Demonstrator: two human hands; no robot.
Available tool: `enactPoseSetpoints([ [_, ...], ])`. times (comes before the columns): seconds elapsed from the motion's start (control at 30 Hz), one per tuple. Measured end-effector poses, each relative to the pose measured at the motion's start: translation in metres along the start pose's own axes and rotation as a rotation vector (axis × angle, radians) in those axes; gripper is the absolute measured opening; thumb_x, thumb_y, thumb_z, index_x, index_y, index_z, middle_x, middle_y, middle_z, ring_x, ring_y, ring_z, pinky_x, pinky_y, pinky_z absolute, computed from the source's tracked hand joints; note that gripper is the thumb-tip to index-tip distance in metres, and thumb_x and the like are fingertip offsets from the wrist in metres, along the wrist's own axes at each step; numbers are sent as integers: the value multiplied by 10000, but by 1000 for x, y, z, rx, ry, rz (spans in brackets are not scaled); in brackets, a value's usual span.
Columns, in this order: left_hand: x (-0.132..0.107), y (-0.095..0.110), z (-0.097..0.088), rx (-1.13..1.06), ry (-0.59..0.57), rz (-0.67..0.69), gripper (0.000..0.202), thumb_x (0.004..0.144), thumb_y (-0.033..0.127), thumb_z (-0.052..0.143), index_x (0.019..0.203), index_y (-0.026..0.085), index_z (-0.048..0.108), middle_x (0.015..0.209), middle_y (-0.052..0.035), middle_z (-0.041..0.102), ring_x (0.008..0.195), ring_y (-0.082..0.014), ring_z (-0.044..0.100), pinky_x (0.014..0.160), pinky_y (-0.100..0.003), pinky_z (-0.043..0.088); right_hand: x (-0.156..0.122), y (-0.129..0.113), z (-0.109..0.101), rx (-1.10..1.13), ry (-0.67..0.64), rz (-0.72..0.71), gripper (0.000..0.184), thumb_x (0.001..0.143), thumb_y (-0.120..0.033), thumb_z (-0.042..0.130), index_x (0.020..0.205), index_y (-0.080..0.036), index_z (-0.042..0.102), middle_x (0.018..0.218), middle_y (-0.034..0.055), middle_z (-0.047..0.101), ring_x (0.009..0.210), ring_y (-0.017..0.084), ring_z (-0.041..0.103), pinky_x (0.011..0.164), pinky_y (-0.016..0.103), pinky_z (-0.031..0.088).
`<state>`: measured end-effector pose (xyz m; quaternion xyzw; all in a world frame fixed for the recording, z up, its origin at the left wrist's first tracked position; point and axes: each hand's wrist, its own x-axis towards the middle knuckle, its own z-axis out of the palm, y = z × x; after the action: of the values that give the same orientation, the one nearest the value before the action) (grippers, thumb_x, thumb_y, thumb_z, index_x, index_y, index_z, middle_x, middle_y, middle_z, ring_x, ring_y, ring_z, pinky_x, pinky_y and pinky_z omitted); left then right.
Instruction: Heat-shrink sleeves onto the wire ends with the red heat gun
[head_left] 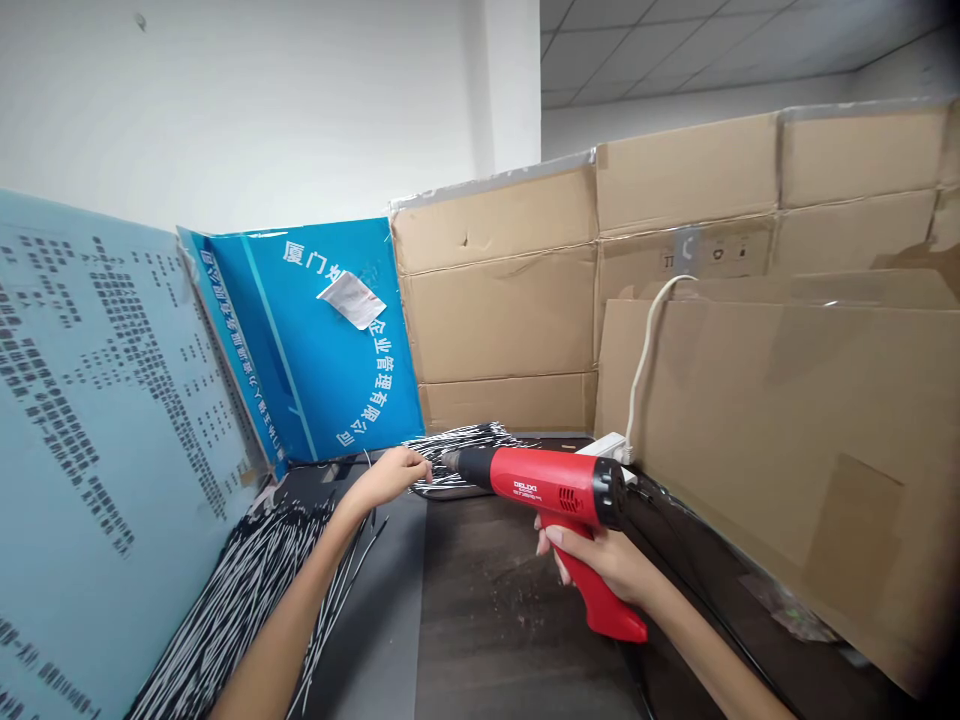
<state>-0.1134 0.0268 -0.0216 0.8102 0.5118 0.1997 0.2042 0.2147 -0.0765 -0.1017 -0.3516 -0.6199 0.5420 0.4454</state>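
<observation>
My right hand (592, 555) is wrapped round the handle of a red and black heat gun (551, 480). The gun's nozzle points left, towards my left hand (401, 472). The fingers of that hand are closed in a pinch just off the nozzle tip; what they hold, if anything, is too small to make out. Behind the nozzle and my left fingers lies a bundle of black and white wires (469, 437). A larger heap of black and white wires (240, 590) spreads out under and beside my left forearm.
A white power strip (611, 445) with a plugged-in cream cable (646, 345) sits behind the gun. Cardboard panels (510, 315) wall the back and right of the dark table (480, 620). Blue printed boards (330, 350) stand at the left. A clear plastic bag (795, 615) lies at the right.
</observation>
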Motion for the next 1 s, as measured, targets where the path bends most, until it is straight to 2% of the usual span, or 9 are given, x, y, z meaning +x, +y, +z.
enactPoseSetpoints([
  [0.13, 0, 1, -1, -23, 0, -25, 365, 792, 334, 451, 735, 130, 749, 544, 21, 418, 544, -135, 355, 526, -257, 224, -1, -2, 0, -13, 2, 9, 387, 854, -546, 665, 1004, -190, 633, 885, 54, 694, 580, 167, 622, 588, 329, 525],
  [0.3, -2, 3, 0, -159, -2, -89, 330, 802, 325, 467, 750, 138, 733, 506, 59, 303, 483, -105, 262, 484, -249, 165, -2, -4, 1, -12, 17, 15, 378, 845, -537, 674, 988, -188, 640, 882, 54, 694, 579, 168, 620, 590, 334, 529],
  [0.5, -1, 1, 2, -422, -9, -131, 261, 813, 322, 524, 773, 134, 700, 503, 79, 298, 442, -78, 222, 439, -223, 156, -2, -1, 0, 6, 19, 12, 376, 850, -527, 680, 999, -184, 645, 895, 61, 699, 579, 163, 621, 584, 326, 528],
  [0.6, 2, -3, 2, -713, 11, -171, 210, 837, 331, 589, 781, 138, 650, 529, 88, 298, 430, -57, 192, 416, -198, 128, -2, 2, -1, 42, 14, -13, 367, 863, -507, 683, 1019, -178, 640, 906, 68, 700, 581, 165, 629, 574, 320, 527],
  [0.7, 4, -5, 7, -1192, -68, -176, 184, 890, 305, 609, 798, 150, 574, 546, 107, 236, 413, -45, 150, 392, -182, 113, -2, 4, -1, 152, 4, -65, 347, 880, -476, 676, 1049, -178, 618, 886, 69, 704, 562, 164, 634, 544, 304, 519],
  [0.77, 5, -3, 16, -1516, -118, -121, 178, 942, 253, 563, 798, 156, 525, 551, 111, 207, 399, -44, 164, 381, -168, 143, 0, 4, 1, 263, 16, -98, 329, 886, -461, 667, 1047, -181, 607, 853, 62, 704, 542, 157, 631, 519, 284, 509],
  [0.83, 5, 1, 28, -1766, -101, -40, 209, 995, 209, 487, 791, 165, 481, 554, 105, 222, 391, -43, 211, 379, -152, 178, 1, 3, 4, 374, 41, -113, 313, 889, -455, 655, 1035, -182, 605, 819, 56, 701, 520, 147, 622, 493, 262, 498],
  [0.9, 4, 6, 43, -1921, -63, 15, 257, 1032, 188, 414, 776, 176, 439, 555, 96, 250, 387, -40, 251, 381, -141, 198, 1, 1, 7, 461, 69, -119, 308, 889, -453, 645, 1027, -181, 607, 795, 53, 696, 498, 136, 609, 473, 245, 489],
  [1.0, 5, 9, 59, -2013, -45, 17, 299, 1057, 191, 356, 761, 188, 402, 545, 91, 272, 375, -39, 270, 375, -139, 195, 1, -3, 8, 525, 94, -133, 300, 879, -446, 647, 1012, -180, 609, 795, 53, 690, 477, 129, 597, 449, 235, 480],
])
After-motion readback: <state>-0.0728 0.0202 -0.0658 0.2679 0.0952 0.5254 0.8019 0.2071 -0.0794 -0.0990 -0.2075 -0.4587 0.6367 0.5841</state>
